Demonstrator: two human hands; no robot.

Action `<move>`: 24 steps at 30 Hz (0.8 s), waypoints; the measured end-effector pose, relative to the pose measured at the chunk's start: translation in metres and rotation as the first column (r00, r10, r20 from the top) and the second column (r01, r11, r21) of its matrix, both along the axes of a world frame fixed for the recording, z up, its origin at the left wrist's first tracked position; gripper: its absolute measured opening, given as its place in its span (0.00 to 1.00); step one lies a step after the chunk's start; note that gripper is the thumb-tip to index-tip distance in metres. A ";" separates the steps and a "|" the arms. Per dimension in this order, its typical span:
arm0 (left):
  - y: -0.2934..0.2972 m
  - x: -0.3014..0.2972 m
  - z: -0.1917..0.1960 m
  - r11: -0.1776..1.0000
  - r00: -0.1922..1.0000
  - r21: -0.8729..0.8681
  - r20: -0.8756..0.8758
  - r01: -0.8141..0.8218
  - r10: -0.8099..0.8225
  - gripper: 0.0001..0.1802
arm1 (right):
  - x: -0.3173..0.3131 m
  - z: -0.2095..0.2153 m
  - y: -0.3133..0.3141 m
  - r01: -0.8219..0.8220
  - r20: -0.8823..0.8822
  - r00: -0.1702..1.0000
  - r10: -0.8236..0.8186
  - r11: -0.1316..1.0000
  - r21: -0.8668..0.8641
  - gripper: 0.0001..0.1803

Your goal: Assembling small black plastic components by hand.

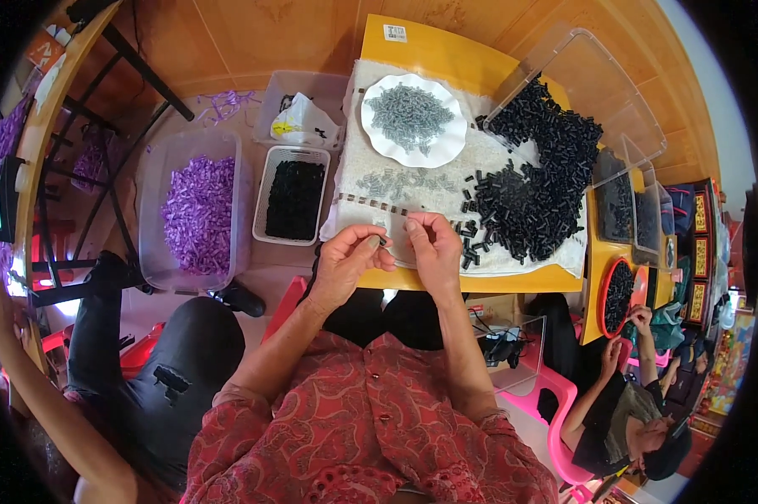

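Black piece [383, 242] sat pinched in left hand [343, 262] by desk's [522, 283] near edge, likely for control; right hand's [438, 254] hold couldn't be told.

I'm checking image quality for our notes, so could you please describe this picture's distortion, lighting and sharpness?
Head view: the wooden tabletop bows near the left rim; head view: black pieces in the white basket merge into a dark mass; head view: left hand and right hand look fairly sharp.

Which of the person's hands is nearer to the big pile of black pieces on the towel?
Right hand. It is just left of the pile, close to its scattered edge. The left hand is farther left, beyond the right one.
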State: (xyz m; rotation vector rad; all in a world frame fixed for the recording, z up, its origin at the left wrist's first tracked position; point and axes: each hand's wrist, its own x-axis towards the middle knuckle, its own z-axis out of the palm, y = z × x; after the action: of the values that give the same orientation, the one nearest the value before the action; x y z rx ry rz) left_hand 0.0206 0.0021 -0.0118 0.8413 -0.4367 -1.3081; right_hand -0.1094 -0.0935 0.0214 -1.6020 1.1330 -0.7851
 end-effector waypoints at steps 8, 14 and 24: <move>-0.001 -0.001 0.000 1.000 1.000 -0.013 -0.011 -0.006 0.006 0.12 | -0.004 0.006 0.008 -0.055 0.265 0.964 0.015 0.988 0.145 0.07; 0.000 0.000 0.000 0.999 0.999 -0.028 -0.033 -0.015 0.014 0.11 | -0.005 0.002 0.012 -0.102 0.222 0.973 0.067 0.984 0.148 0.07; -0.001 -0.001 -0.001 0.998 0.995 -0.049 -0.095 -0.032 0.027 0.13 | 0.000 0.005 0.022 -0.150 0.313 0.948 0.063 0.953 0.262 0.07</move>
State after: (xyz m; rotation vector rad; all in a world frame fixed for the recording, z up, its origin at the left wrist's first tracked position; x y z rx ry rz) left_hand 0.0191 0.0011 -0.0124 0.7382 -0.3792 -1.2991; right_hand -0.1094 -0.0719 0.0265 -1.2442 0.8842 -0.7298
